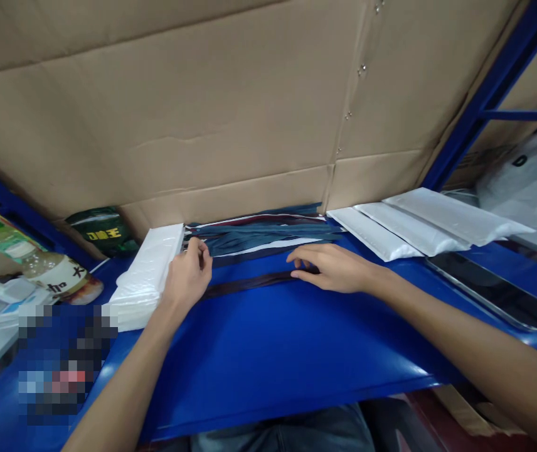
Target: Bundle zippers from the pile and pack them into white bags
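Observation:
My left hand (pixel 189 271) is closed, its fingers curled in a pinch beside a stack of white padded envelopes (pixel 148 263). What it pinches, if anything, is hidden. My right hand (pixel 332 267) hovers palm down over the right end of a dark brown flat strip (pixel 249 284), thumb and fingers apart. The strip lies crosswise on the blue tabletop (pixel 268 345) between both hands. Just behind it lies a bundle of long flat strips (pixel 259 235), mostly dark teal with some maroon and white.
At right, several white padded envelopes (pixel 419 220) overlap near a dark-screened phone (pixel 499 289). A drink bottle (pixel 61 276) and a dark green packet (pixel 101 232) sit at left. Cardboard (pixel 202 113) walls off the back, with blue metal posts (pixel 475 119) at the sides.

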The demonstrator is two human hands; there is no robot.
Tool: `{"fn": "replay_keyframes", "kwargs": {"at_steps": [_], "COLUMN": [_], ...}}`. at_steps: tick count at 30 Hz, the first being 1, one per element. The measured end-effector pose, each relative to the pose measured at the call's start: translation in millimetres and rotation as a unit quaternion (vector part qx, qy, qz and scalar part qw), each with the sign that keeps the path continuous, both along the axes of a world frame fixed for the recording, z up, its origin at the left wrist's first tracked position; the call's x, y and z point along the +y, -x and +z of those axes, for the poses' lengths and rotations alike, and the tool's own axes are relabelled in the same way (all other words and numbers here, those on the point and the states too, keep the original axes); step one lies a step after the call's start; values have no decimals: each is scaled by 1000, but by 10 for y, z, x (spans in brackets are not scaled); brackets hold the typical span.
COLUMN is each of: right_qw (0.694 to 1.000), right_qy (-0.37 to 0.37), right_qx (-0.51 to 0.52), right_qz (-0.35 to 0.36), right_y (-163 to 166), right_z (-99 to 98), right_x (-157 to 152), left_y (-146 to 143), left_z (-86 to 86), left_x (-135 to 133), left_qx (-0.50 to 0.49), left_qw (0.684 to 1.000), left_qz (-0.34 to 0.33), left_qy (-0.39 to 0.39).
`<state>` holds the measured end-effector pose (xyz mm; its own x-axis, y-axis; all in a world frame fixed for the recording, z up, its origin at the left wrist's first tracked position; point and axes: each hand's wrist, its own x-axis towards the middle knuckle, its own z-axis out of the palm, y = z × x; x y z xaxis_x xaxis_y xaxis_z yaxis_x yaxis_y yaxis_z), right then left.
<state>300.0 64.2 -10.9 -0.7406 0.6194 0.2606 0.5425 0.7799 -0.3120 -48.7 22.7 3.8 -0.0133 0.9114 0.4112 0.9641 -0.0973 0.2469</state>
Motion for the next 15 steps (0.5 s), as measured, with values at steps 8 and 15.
{"fn": "replay_keyframes", "kwargs": {"at_steps": [8, 15], "right_qw": [988, 973], "right_qy": [54, 132], "right_qx": [130, 187], "right_qz": [62, 35], "right_y": [363, 432], "right_z": [-76, -62], "right_x": [-285, -353], "left_y": [-564, -769], "left_z": [-123, -130], "left_x": [-325, -441], "left_qx": [-206, -238], "left_qw": [950, 923], "left_qz": [-233, -296], "left_qy": [25, 64]}}
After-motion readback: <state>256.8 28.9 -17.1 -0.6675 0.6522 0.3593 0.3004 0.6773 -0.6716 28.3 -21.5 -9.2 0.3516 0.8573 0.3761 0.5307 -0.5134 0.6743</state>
